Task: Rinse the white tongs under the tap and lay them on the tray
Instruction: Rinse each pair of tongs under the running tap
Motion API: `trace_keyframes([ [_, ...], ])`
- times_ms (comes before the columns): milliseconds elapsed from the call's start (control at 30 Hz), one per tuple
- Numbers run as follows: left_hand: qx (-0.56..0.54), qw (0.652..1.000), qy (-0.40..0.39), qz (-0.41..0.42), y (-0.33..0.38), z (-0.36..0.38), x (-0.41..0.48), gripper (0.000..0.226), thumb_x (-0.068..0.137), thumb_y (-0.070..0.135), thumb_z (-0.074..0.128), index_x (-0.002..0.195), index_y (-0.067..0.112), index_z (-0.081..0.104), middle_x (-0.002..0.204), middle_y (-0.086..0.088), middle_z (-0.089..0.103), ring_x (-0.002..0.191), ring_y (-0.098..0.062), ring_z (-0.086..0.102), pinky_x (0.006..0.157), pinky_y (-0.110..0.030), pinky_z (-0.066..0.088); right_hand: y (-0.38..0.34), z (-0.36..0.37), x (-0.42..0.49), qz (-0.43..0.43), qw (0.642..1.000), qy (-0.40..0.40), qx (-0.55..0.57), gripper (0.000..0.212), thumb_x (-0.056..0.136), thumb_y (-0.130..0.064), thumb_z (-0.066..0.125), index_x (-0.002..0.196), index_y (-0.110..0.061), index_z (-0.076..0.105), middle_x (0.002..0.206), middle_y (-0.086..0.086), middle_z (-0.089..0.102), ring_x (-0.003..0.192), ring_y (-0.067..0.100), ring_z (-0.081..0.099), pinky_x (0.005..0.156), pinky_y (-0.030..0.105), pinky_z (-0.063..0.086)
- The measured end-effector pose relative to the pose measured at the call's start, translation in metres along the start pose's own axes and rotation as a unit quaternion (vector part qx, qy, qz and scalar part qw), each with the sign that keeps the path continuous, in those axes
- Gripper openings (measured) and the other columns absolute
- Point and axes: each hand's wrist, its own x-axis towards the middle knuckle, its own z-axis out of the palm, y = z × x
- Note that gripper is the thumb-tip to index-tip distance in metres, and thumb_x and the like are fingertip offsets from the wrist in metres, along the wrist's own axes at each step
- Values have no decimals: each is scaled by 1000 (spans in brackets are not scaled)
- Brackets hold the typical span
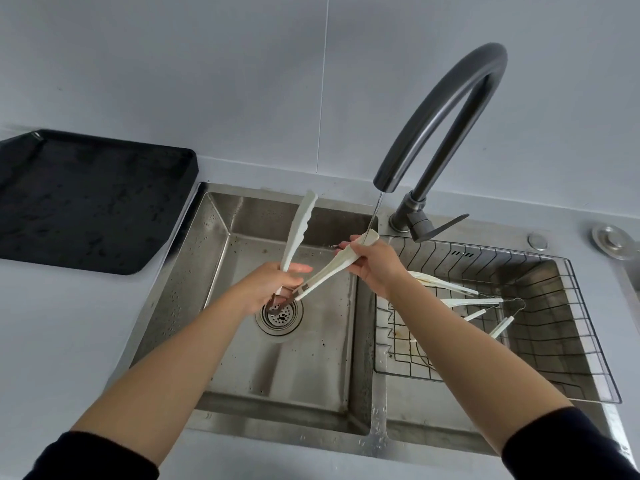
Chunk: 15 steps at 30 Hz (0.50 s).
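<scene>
Both left hand [265,291] and right hand [376,268] curl fingers [298,270] round the spread white tongs [325,273].

Black rectangular plastic tray [86,202]: left corner cropped. White plastic tongs [298,233]: hinge end partly behind left hand [266,289]. Further white tongs [446,283]: tips behind right forearm [450,348].

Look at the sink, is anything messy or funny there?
Only small things. A brownish stain marks the right basin floor under the wire basket, and water drops speckle the black tray. The left hand and right hand hold the white tongs under the tap; those look fine.
</scene>
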Motion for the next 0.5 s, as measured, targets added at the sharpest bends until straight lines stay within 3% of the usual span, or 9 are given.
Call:
trace_keyframes([
  [67,59,998,12,24,7,-2,-2,37,85,3,54,116,22,62,89,-4,68,70,-17,55,54,-15,45,-2,-5,2,-30,998,29,-52,41,85,10,50,124,0,41,104,18,56,105,33,56,90,44,50],
  [133,101,994,29,41,13,-3,-4,37,84,2,56,108,28,66,94,-2,68,64,-13,51,51,-16,41,-6,-10,2,-90,973,69,-202,54,77,7,61,125,-9,43,117,16,51,106,31,56,85,40,54],
  [200,117,991,39,58,20,-4,-4,38,82,0,56,100,31,68,92,6,67,60,-7,49,49,-13,37,-12,-12,2,-169,894,89,-404,57,73,-5,69,124,-14,46,115,6,49,99,19,51,74,24,49],
  [300,130,988,44,74,26,-2,-5,37,81,-2,56,93,31,67,91,8,64,78,-4,52,62,-16,37,-15,-10,4,-231,785,83,-569,41,73,-23,71,110,-12,57,115,2,45,92,15,47,77,27,46],
  [367,132,986,51,84,29,0,-5,36,81,-1,56,89,31,67,95,4,64,87,-9,55,73,-20,39,-16,-5,4,-222,745,95,-622,33,72,-34,67,97,-14,61,105,1,49,93,19,50,74,34,48],
  [433,139,984,62,97,30,2,-4,35,81,0,56,86,33,67,103,-3,66,97,-17,56,86,-29,39,-17,-1,4,-210,710,117,-662,34,71,-44,65,89,-16,59,87,-2,50,93,19,48,66,32,42],
  [500,143,981,66,109,33,4,-4,35,80,0,57,79,33,68,104,-5,65,98,-20,56,86,-30,40,-19,0,2,-210,687,143,-681,41,69,-54,64,83,-17,54,78,-3,46,91,19,42,63,31,37],
])
